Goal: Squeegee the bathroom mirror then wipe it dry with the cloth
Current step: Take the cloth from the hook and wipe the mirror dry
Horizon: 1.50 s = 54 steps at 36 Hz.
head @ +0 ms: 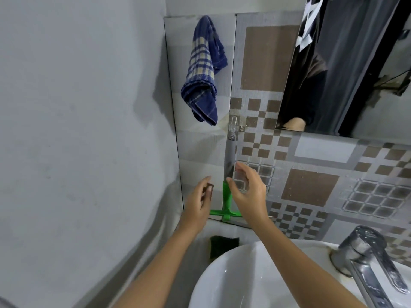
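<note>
A squeegee (227,196) with a grey handle and green head hangs from a clear wall hook (233,126), blade end down. My right hand (249,192) is open right beside its handle, fingers spread, not closed on it. My left hand (199,202) hovers open just left of the green head, holding nothing. A blue and cream checked cloth (203,70) hangs on the wall higher up, to the left. The mirror (347,63) is at the upper right and reflects a dark-clothed person.
A white basin (222,281) lies below my arms, with a chrome tap (369,258) at the right. A dark green scrub pad (223,244) sits on the ledge behind the basin. A plain grey wall closes in on the left.
</note>
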Available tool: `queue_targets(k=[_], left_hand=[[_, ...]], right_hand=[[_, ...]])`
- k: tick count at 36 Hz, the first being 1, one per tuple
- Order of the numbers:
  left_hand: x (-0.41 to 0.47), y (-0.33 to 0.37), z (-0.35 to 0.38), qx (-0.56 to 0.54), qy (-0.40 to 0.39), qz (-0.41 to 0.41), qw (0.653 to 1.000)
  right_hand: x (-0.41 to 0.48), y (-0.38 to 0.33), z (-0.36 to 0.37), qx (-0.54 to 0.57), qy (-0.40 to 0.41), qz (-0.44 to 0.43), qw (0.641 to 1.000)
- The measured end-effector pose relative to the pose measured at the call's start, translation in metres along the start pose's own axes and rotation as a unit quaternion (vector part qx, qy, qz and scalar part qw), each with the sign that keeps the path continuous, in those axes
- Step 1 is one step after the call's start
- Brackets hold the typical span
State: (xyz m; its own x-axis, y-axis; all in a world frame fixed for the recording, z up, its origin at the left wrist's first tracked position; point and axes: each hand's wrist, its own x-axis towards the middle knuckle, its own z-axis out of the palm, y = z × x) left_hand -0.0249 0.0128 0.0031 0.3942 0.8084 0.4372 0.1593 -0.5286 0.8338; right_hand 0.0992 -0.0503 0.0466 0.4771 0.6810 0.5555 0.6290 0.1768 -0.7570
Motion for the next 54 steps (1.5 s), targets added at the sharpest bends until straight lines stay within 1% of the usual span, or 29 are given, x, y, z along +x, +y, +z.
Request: queue_targets(k=[2, 5, 7, 8, 10, 13, 15, 19, 22, 24, 28, 31, 34, 37, 39, 42, 44, 46, 49, 54], left_hand=[[0.017, 0.024, -0.019, 0.000, 0.095, 0.042, 0.995], [0.053, 0.064, -0.050, 0.001, 0.214, 0.115, 0.970], [0.080, 0.092, -0.071, -0.011, 0.261, 0.138, 0.955], [0.093, 0.106, -0.081, -0.014, 0.270, 0.151, 0.951], [0.116, 0.135, -0.098, -0.009, 0.251, 0.182, 0.951], [0.139, 0.169, -0.116, 0.020, 0.167, 0.204, 0.964], [0.152, 0.181, -0.123, 0.063, 0.115, 0.218, 0.967], [0.178, 0.185, -0.133, 0.153, 0.042, 0.260, 0.953], [0.189, 0.177, -0.133, 0.178, -0.002, 0.276, 0.944], [0.191, 0.175, -0.131, 0.173, -0.002, 0.291, 0.941], [0.197, 0.183, -0.124, 0.168, 0.026, 0.325, 0.930], [0.202, 0.193, -0.119, 0.186, 0.039, 0.348, 0.918], [0.203, 0.199, -0.118, 0.190, 0.044, 0.371, 0.908], [0.205, 0.215, -0.118, 0.183, 0.067, 0.367, 0.910], [0.202, 0.230, -0.118, 0.169, 0.068, 0.357, 0.916], [0.190, 0.251, -0.118, 0.094, 0.041, 0.331, 0.938], [0.180, 0.262, -0.117, 0.038, 0.013, 0.314, 0.949], [0.170, 0.272, -0.117, -0.011, -0.034, 0.295, 0.955], [0.154, 0.283, -0.113, -0.073, -0.100, 0.268, 0.955], [0.133, 0.299, -0.093, -0.135, -0.131, 0.246, 0.951]], right_hand=[[0.008, -0.017, -0.004, 0.002, 0.008, -0.018, 1.000], [0.030, -0.050, -0.009, 0.003, 0.026, -0.060, 0.998], [0.050, -0.076, -0.012, 0.008, 0.039, -0.094, 0.995], [0.060, -0.090, -0.012, 0.015, 0.043, -0.103, 0.994], [0.080, -0.118, -0.013, 0.027, 0.056, -0.117, 0.991], [0.107, -0.154, -0.011, 0.054, 0.063, -0.123, 0.989], [0.123, -0.172, -0.011, 0.051, 0.050, -0.109, 0.992], [0.145, -0.184, -0.008, 0.032, 0.002, -0.050, 0.998], [0.149, -0.185, -0.010, -0.016, -0.029, -0.058, 0.998], [0.150, -0.186, -0.016, -0.019, -0.030, -0.072, 0.997], [0.163, -0.191, -0.033, -0.011, -0.009, -0.083, 0.996], [0.176, -0.195, -0.051, -0.042, 0.019, -0.126, 0.991], [0.186, -0.199, -0.063, -0.083, 0.021, -0.158, 0.984], [0.194, -0.210, -0.079, -0.111, 0.029, -0.181, 0.977], [0.196, -0.221, -0.095, -0.113, 0.042, -0.195, 0.973], [0.190, -0.235, -0.120, -0.102, 0.057, -0.200, 0.973], [0.181, -0.242, -0.135, -0.084, 0.065, -0.199, 0.974], [0.170, -0.245, -0.150, -0.070, 0.063, -0.194, 0.977], [0.152, -0.243, -0.171, -0.064, 0.056, -0.177, 0.981], [0.128, -0.224, -0.206, -0.084, 0.077, -0.176, 0.978]])
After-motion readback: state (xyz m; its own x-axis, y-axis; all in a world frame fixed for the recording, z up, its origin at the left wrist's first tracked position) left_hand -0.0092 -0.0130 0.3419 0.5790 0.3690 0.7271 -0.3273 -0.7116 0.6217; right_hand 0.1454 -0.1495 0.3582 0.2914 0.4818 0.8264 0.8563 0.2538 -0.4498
